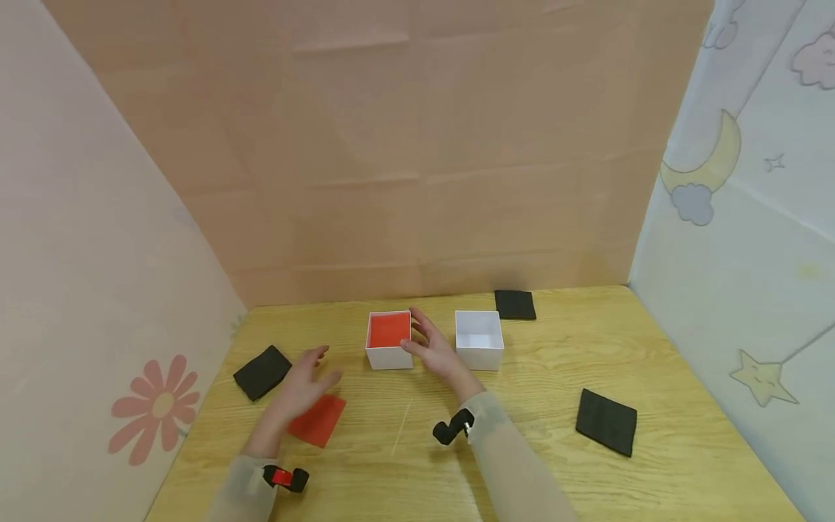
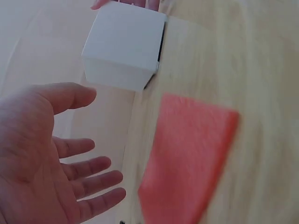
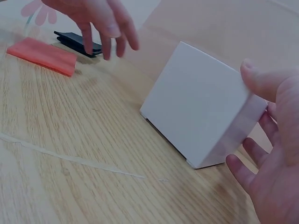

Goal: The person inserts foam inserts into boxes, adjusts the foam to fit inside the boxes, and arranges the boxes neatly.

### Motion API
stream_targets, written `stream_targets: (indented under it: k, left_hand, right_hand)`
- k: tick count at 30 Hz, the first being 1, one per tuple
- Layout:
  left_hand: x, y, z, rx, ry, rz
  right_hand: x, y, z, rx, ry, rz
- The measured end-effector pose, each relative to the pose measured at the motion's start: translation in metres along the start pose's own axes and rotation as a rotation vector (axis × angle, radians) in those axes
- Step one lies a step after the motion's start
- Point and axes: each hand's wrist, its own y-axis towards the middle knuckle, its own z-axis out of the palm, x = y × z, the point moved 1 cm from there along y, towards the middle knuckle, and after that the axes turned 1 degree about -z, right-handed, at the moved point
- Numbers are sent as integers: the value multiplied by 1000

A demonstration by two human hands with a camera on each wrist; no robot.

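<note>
A white open-topped box [image 1: 389,357] stands left of centre in the head view, with a red piece of cloth or felt [image 1: 389,330] inside it. Against its right side is my right hand [image 1: 435,351], thumb by the near top corner and fingers loosely extended along the side; the right wrist view shows the same around the white box [image 3: 196,105]. My left hand [image 1: 301,388] hovers with spread fingers, holding nothing. Below it lies a flat red piece [image 1: 320,422], seen more fully as the red piece [image 2: 187,154] in the left wrist view.
A second white box [image 1: 479,357], with nothing in it, stands right of my right hand. Black folded pieces lie about: one at left [image 1: 262,373], one at the back [image 1: 515,304], one at right [image 1: 607,422]. Walls enclose the wooden table [image 1: 522,464] at the back and sides.
</note>
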Motion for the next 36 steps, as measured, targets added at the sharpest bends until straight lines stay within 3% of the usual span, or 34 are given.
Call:
stream_targets:
  k: [7, 12, 18, 36]
  left_hand:
    - [12, -32, -6, -1, 198, -62]
    - [14, -43, -2, 32, 206, -95]
    - [13, -46, 3, 49, 241, -112]
    - [5, -48, 0, 67, 298, -44]
  right_hand:
    - [-2, 1, -1, 2, 0, -17]
    - [-2, 2, -2, 10, 10, -26]
    - [-4, 1, -5, 3, 27, -15]
    - [-4, 0, -4, -16, -14, -25]
